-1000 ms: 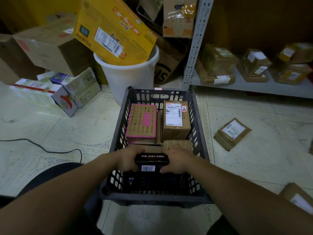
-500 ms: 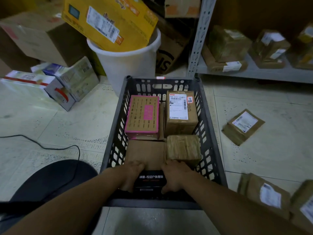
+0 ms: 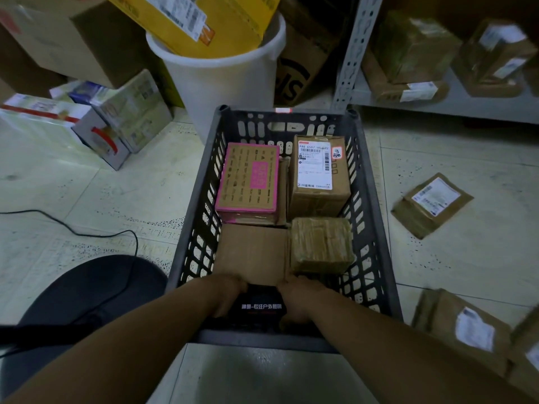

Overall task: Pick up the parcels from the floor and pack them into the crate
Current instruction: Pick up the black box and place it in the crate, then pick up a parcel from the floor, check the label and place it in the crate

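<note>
Holding a black parcel (image 3: 261,307) low at the near end of the crate (image 3: 376,228), with left hand (image 3: 230,295) and right hand (image 3: 294,298) curled round its two sides. Packed just beyond: a pink-edged box (image 3: 248,179), a labelled carton (image 3: 318,173), a taped parcel (image 3: 319,243).

The left hand (image 3: 230,297) and right hand (image 3: 294,301) (knuckles up, bare arms stretched forward) sit close together, fingers curled round the black parcel (image 3: 261,307).
</note>
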A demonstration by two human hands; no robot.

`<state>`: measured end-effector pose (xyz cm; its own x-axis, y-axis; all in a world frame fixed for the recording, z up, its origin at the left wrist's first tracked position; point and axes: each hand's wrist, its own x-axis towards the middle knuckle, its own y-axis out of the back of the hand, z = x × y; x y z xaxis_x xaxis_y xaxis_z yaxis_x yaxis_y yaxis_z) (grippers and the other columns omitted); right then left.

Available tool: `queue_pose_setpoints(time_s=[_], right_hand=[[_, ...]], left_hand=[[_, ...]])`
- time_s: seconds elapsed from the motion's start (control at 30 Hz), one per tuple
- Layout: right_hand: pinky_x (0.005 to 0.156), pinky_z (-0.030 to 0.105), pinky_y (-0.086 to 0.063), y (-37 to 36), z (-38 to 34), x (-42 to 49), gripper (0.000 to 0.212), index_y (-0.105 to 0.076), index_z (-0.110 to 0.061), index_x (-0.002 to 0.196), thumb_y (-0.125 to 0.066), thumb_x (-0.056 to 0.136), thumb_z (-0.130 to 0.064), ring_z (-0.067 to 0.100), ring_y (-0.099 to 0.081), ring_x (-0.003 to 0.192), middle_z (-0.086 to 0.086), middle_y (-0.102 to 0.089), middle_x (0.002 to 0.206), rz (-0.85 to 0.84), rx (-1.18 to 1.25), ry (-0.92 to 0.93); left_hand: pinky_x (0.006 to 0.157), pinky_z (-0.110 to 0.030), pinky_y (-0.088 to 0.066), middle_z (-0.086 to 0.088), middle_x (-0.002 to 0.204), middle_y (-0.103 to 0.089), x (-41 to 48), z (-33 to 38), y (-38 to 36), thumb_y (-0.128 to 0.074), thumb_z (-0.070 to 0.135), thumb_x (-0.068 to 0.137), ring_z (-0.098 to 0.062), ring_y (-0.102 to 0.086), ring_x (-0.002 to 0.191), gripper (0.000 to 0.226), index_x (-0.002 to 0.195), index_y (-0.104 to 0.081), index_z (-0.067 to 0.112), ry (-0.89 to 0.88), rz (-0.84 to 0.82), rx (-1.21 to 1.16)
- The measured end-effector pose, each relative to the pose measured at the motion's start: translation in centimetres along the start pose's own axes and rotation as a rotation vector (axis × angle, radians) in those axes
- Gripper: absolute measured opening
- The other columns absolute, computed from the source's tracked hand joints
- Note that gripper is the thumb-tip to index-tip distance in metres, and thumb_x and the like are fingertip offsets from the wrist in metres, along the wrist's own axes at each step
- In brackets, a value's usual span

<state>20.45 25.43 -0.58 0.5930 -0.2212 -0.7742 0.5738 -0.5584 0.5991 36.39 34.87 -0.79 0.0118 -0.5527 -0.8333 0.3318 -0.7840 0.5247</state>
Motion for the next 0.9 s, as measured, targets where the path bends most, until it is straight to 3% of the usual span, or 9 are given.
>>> queue_pose_setpoints(time_s=[0.07, 0.2, 0.3, 0.4, 0.5, 0.63, 0.73, 0.8, 0.9], right_hand=[[0.094, 0.043, -0.046, -0.1, -0.1, 0.3, 0.082, -0.037, -0.012, 0.14, -0.075, 0.076, -0.048, 0.032, -0.047, 0.119, 0.016, -0.043, 0.136, 0.017, -0.046, -0.013], [0.095, 0.044, -0.046, 0.1, -0.1, 0.2, 0.084, -0.038, -0.012, 0.139, -0.073, 0.075, -0.054, 0.032, -0.047, 0.119, 0.015, -0.044, 0.134, 0.026, -0.077, -0.056], [0.095, 0.041, -0.046, 0.8, 0.2, -1.3, 0.08, -0.042, -0.013, 0.136, -0.07, 0.076, -0.057, 0.03, -0.048, 0.117, 0.013, -0.046, 0.133, 0.07, 0.03, -0.075], [0.096, 0.036, -0.045, 2.7, 0.3, -5.3, 0.083, -0.035, -0.014, 0.143, -0.068, 0.079, -0.055, 0.028, -0.048, 0.119, 0.012, -0.044, 0.138, 0.111, 0.231, -0.105], [0.096, 0.032, -0.044, 5.8, 0.5, -11.3, 0.076, -0.037, -0.015, 0.144, -0.064, 0.084, -0.053, 0.023, -0.049, 0.121, 0.008, -0.045, 0.141, 0.174, 0.414, -0.121], [0.087, 0.031, -0.048, 11.5, 0.4, -22.0, 0.054, -0.049, -0.017, 0.131, -0.061, 0.088, -0.048, 0.021, -0.056, 0.106, 0.006, -0.057, 0.125, 0.272, 0.558, -0.161], [0.083, 0.028, -0.047, 15.4, -0.1, -30.5, 0.048, -0.05, -0.015, 0.128, -0.058, 0.091, -0.045, 0.02, -0.056, 0.103, 0.007, -0.057, 0.123, 0.32, 0.647, -0.183], [0.085, 0.027, -0.045, 17.7, -0.5, -36.5, 0.05, -0.049, -0.01, 0.13, -0.057, 0.093, -0.042, 0.019, -0.056, 0.105, 0.008, -0.056, 0.127, 0.329, 0.696, -0.218], [0.1, 0.032, -0.042, 19.8, -1.1, -44.9, 0.065, -0.037, -0.006, 0.141, -0.054, 0.094, -0.046, 0.025, -0.048, 0.123, 0.012, -0.045, 0.141, 0.355, 0.73, -0.309]], left_hand=[[0.106, -0.033, -0.038, -0.013, 0.138, -0.048, -0.2, 0.1, 0.1, -0.052, 0.013, 0.094, -0.028, -0.049, 0.123, 0.04, 0.134, -0.048, 0.01, 0.004, -0.012, 0.003], [0.105, -0.035, -0.038, -0.014, 0.137, -0.049, -0.8, -0.1, 0.7, -0.056, 0.012, 0.091, -0.029, -0.049, 0.124, 0.046, 0.135, -0.045, 0.009, 0.062, 0.086, -0.042], [0.102, -0.036, -0.041, -0.013, 0.133, -0.051, -1.9, 0.2, 2.0, -0.06, 0.016, 0.088, -0.029, -0.052, 0.119, 0.048, 0.133, -0.046, 0.008, 0.088, 0.167, -0.197], [0.103, -0.031, -0.035, -0.01, 0.139, -0.046, -5.6, 2.1, 5.2, -0.056, 0.019, 0.091, -0.027, -0.045, 0.127, 0.049, 0.137, -0.043, 0.01, 0.146, 0.282, -0.363], [0.105, -0.029, -0.035, -0.011, 0.143, -0.043, -11.0, 4.1, 8.9, -0.056, 0.017, 0.091, -0.026, -0.044, 0.129, 0.053, 0.141, -0.039, 0.011, 0.126, 0.313, -0.457], [0.088, -0.018, -0.038, -0.005, 0.137, -0.045, -20.4, 7.4, 13.6, -0.062, 0.023, 0.089, -0.02, -0.05, 0.117, 0.059, 0.141, -0.037, 0.015, 0.079, 0.265, -0.546], [0.083, -0.016, -0.037, 0.004, 0.123, -0.049, -27.7, 10.3, 16.9, -0.062, 0.023, 0.089, -0.013, -0.05, 0.104, 0.055, 0.139, -0.039, 0.018, 0.059, 0.259, -0.652], [0.078, -0.011, -0.039, 0.006, 0.116, -0.055, -32.3, 12.4, 19.0, -0.061, 0.019, 0.089, -0.011, -0.052, 0.101, 0.048, 0.134, -0.045, 0.019, 0.015, 0.266, -0.703], [0.066, -0.003, -0.042, 0.011, 0.101, -0.056, -38.7, 16.6, 22.0, -0.06, 0.011, 0.089, -0.011, -0.056, 0.097, 0.038, 0.123, -0.047, 0.023, -0.057, 0.285, -0.729]])
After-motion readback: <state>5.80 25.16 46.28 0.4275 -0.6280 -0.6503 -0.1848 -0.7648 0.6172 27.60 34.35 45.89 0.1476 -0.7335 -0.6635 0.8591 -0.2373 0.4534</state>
